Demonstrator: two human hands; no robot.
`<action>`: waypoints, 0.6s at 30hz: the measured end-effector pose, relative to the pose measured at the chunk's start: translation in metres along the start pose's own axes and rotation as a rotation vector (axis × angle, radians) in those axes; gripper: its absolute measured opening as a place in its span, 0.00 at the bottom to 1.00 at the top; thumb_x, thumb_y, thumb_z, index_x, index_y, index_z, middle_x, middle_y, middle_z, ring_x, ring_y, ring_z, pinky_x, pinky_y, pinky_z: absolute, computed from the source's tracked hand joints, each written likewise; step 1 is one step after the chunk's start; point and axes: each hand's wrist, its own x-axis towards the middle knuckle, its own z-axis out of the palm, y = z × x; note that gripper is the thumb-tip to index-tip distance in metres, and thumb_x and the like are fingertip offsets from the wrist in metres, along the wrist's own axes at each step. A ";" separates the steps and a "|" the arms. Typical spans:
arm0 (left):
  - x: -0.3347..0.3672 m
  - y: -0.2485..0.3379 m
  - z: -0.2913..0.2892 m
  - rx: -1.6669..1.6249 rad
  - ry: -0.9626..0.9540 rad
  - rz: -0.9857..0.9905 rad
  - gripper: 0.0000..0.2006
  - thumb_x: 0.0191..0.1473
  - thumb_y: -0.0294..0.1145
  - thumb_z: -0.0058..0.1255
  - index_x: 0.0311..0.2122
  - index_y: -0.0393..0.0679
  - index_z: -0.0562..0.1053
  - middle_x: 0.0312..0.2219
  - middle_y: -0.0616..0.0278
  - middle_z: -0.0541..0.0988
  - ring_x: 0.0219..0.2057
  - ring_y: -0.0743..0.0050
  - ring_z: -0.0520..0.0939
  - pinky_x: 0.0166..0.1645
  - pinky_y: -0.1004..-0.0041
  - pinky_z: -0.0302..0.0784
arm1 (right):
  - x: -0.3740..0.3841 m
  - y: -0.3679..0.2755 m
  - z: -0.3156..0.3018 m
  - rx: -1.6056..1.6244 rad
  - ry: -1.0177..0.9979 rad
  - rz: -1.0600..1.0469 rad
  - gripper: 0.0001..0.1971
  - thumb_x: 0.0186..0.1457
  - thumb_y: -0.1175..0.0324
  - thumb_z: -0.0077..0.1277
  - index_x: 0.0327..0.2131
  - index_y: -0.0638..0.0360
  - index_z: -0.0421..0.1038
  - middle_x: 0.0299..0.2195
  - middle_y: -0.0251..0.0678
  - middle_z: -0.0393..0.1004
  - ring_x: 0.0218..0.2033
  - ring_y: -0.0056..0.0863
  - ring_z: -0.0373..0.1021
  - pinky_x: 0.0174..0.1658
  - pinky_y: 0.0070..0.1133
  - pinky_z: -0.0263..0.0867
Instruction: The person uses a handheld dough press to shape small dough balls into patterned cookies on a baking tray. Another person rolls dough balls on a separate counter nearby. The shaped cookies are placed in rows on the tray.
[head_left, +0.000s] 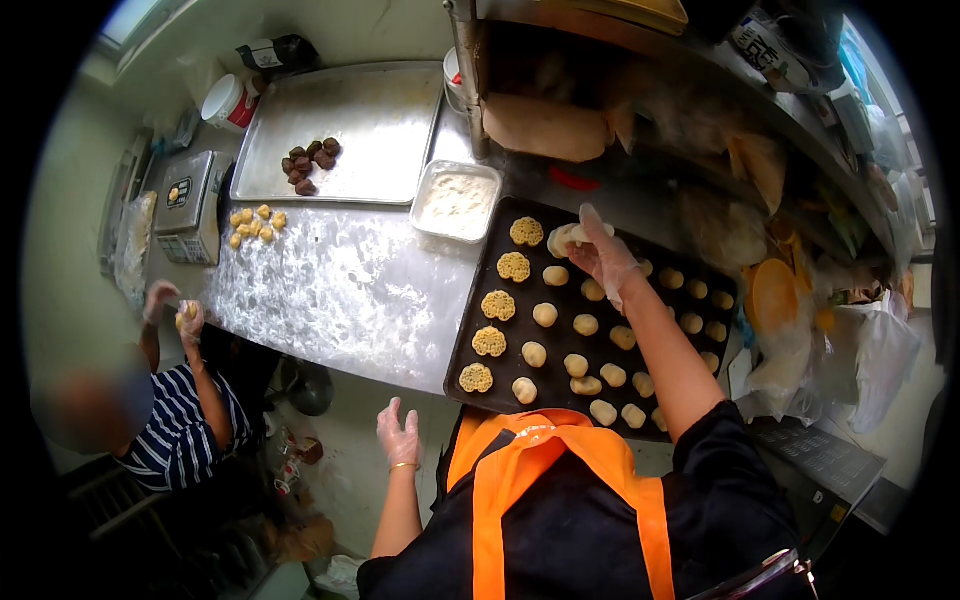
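My right hand [606, 258], in a clear glove, is over the far part of a black baking tray [508, 408]. Its fingers are closed around a small white rounded object [563, 240], partly hidden by the hand; its exact kind is unclear. Near it on the tray lie a patterned yellow pastry [526, 232] and a plain dough ball [555, 276]. Several patterned pastries form the left column, with rows of plain dough balls to their right. My left hand [399, 435], also gloved, hangs off the table's near edge with fingers apart and nothing in it.
On the floured table [340, 300] stand a white tub of flour [456, 203], a metal tray [380, 120] with dark balls [310, 165], small yellow dough pieces [257, 224] and a scale [190, 205]. A co-worker [190, 420] handles dough at left. Shelving [640, 35] overhangs the far right.
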 end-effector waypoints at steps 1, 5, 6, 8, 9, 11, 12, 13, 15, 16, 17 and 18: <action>0.004 0.001 0.002 -0.001 0.018 0.036 0.23 0.58 0.29 0.62 0.59 0.40 0.76 0.47 0.51 0.78 0.46 0.53 0.81 0.55 0.59 0.78 | 0.004 0.002 0.001 -0.017 0.020 0.018 0.32 0.55 0.33 0.64 0.46 0.52 0.74 0.39 0.29 0.77 0.40 0.18 0.76 0.51 0.17 0.74; 0.034 0.060 -0.003 -0.116 0.111 -0.027 0.18 0.61 0.26 0.55 0.57 0.38 0.77 0.46 0.52 0.78 0.45 0.56 0.80 0.54 0.62 0.77 | 0.011 0.010 0.001 -0.064 0.094 0.053 0.33 0.55 0.32 0.63 0.45 0.54 0.74 0.39 0.30 0.76 0.42 0.19 0.76 0.55 0.17 0.75; 0.046 0.080 -0.006 -0.145 0.132 -0.008 0.17 0.62 0.25 0.53 0.56 0.38 0.77 0.46 0.52 0.78 0.44 0.57 0.80 0.54 0.63 0.77 | 0.012 0.009 0.001 -0.076 0.104 0.059 0.33 0.55 0.32 0.62 0.45 0.54 0.74 0.39 0.30 0.76 0.42 0.19 0.76 0.55 0.18 0.75; 0.072 0.130 -0.014 -0.234 0.140 -0.026 0.17 0.60 0.20 0.52 0.54 0.39 0.77 0.45 0.55 0.77 0.43 0.59 0.79 0.52 0.63 0.76 | 0.013 0.006 0.001 -0.107 0.084 0.040 0.34 0.55 0.31 0.63 0.45 0.55 0.74 0.39 0.30 0.75 0.43 0.19 0.76 0.56 0.18 0.75; 0.085 0.157 -0.016 -0.239 0.131 0.093 0.15 0.61 0.20 0.52 0.53 0.39 0.78 0.44 0.54 0.79 0.44 0.58 0.79 0.52 0.62 0.76 | 0.013 0.005 -0.001 -0.118 0.076 0.029 0.34 0.54 0.31 0.63 0.44 0.55 0.74 0.40 0.30 0.75 0.43 0.19 0.76 0.56 0.18 0.75; 0.111 0.200 -0.006 -0.292 0.091 0.295 0.13 0.62 0.22 0.53 0.51 0.41 0.79 0.43 0.54 0.81 0.46 0.56 0.80 0.53 0.61 0.76 | 0.015 0.003 0.005 -0.171 0.091 0.065 0.36 0.53 0.29 0.62 0.45 0.55 0.74 0.38 0.30 0.75 0.42 0.19 0.76 0.55 0.18 0.75; 0.125 0.223 0.005 -0.335 0.042 0.383 0.13 0.62 0.23 0.53 0.50 0.42 0.80 0.42 0.53 0.82 0.47 0.55 0.81 0.54 0.60 0.76 | 0.017 0.001 0.008 -0.195 0.097 0.084 0.37 0.53 0.28 0.62 0.45 0.56 0.74 0.37 0.29 0.75 0.42 0.19 0.76 0.54 0.18 0.75; 0.140 0.263 0.005 -0.274 -0.051 0.518 0.13 0.62 0.26 0.56 0.51 0.43 0.80 0.44 0.52 0.83 0.48 0.52 0.81 0.56 0.58 0.75 | 0.017 -0.001 0.009 -0.244 0.106 0.080 0.38 0.52 0.26 0.61 0.43 0.57 0.76 0.36 0.30 0.75 0.40 0.19 0.75 0.52 0.18 0.74; 0.167 0.315 0.037 -0.226 -0.222 0.699 0.18 0.56 0.27 0.62 0.52 0.43 0.79 0.43 0.52 0.82 0.46 0.47 0.79 0.54 0.55 0.75 | 0.012 -0.007 0.009 -0.346 0.120 0.077 0.41 0.51 0.23 0.58 0.39 0.59 0.79 0.33 0.31 0.76 0.37 0.21 0.74 0.46 0.18 0.73; 0.178 0.339 0.052 -0.149 -0.263 0.789 0.20 0.54 0.28 0.63 0.54 0.44 0.79 0.44 0.53 0.81 0.48 0.46 0.78 0.54 0.54 0.75 | 0.006 -0.014 0.010 -0.410 0.120 0.099 0.41 0.51 0.23 0.58 0.40 0.59 0.80 0.34 0.32 0.77 0.37 0.22 0.73 0.46 0.19 0.72; 0.187 0.359 0.070 -0.113 -0.256 0.848 0.22 0.52 0.31 0.65 0.53 0.45 0.79 0.44 0.53 0.81 0.49 0.46 0.78 0.55 0.55 0.75 | 0.000 -0.024 0.012 -0.478 0.121 0.119 0.41 0.51 0.23 0.57 0.40 0.60 0.80 0.35 0.33 0.78 0.37 0.23 0.73 0.46 0.20 0.72; 0.197 0.372 0.084 -0.034 -0.321 0.876 0.21 0.52 0.36 0.64 0.52 0.45 0.79 0.46 0.54 0.82 0.49 0.45 0.78 0.56 0.56 0.75 | -0.002 -0.031 0.013 -0.546 0.122 0.140 0.42 0.52 0.23 0.56 0.40 0.60 0.81 0.36 0.34 0.78 0.37 0.23 0.73 0.46 0.21 0.71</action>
